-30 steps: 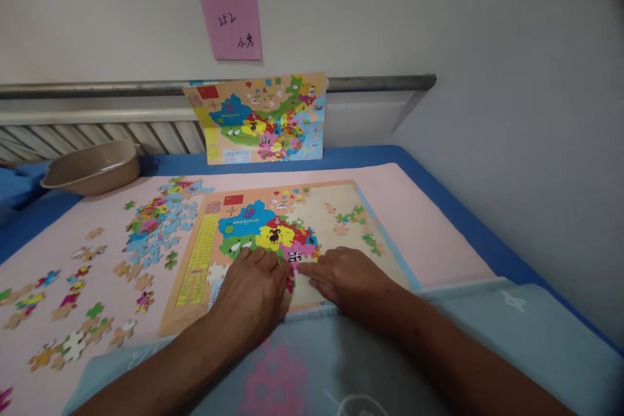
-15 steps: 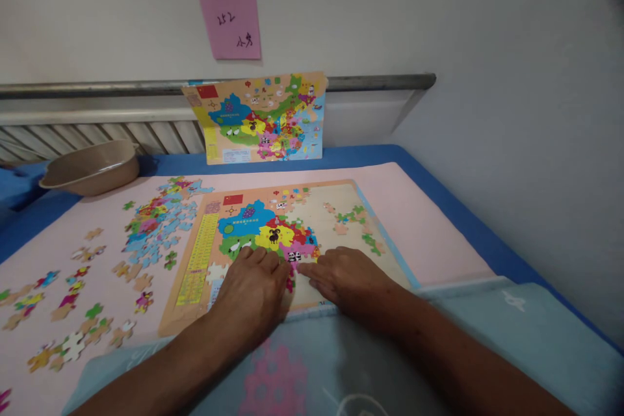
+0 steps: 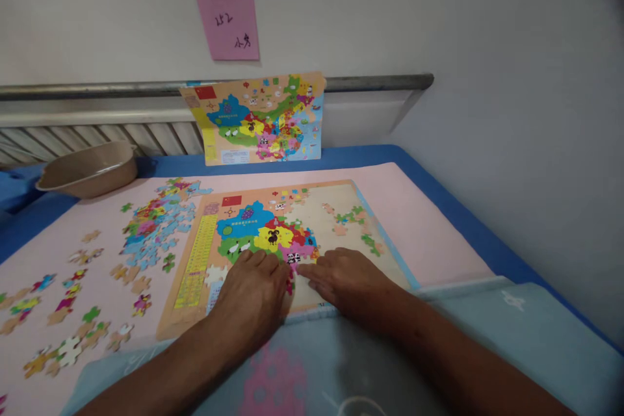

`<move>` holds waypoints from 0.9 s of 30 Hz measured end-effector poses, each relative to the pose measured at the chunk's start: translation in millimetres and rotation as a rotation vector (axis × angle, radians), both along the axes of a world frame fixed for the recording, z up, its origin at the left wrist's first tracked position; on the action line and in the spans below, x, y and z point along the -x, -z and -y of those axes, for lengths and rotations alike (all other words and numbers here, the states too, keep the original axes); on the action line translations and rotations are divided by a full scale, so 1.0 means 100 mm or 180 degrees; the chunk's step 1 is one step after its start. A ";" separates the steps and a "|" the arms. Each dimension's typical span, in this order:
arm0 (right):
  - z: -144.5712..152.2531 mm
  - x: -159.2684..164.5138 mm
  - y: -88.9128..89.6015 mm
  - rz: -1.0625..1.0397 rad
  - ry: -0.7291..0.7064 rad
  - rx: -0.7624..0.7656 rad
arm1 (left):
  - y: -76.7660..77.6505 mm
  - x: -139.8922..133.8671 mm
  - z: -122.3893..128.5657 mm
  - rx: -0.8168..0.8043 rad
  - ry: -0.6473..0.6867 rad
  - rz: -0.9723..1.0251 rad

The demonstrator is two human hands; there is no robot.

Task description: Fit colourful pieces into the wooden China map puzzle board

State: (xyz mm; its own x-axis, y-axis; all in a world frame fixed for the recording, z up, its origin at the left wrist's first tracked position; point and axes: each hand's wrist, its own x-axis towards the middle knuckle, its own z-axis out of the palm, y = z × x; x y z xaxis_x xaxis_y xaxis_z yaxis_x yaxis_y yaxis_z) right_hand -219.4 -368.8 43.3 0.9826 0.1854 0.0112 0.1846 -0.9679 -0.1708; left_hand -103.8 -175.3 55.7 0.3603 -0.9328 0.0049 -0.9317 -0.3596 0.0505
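A partly filled jigsaw puzzle of a map (image 3: 246, 224) lies in its flat frame before me. My left hand (image 3: 256, 286) rests on its lower part with curled fingers, the tips bent down and mostly hidden. From the other side my right hand (image 3: 338, 276) comes in, fingers closed together and the index fingertip at a pink puzzle piece (image 3: 294, 267) below the two pandas. Both hands' fingertips meet around this piece; how firmly each grips it is hard to see. Loose green and tan pieces (image 3: 353, 216) lie on the bare right part of the board.
Many loose puzzle pieces (image 3: 158, 227) spread over the pink cloth (image 3: 429, 227) on the left. A printed map picture (image 3: 263, 120) leans upright at the back under a metal rail (image 3: 380, 83). A brown basin (image 3: 90, 170) stands back left. A blue-grey cloth (image 3: 478, 322) covers the front.
The view has shifted very slightly. Both hands stay at the same spot on the puzzle, with no visible change in their fingers.
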 end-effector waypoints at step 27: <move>-0.01 -0.03 0.03 0.0014 0.0103 0.0035 | 0.09 -0.01 -0.02 0.0444 -0.0043 0.0014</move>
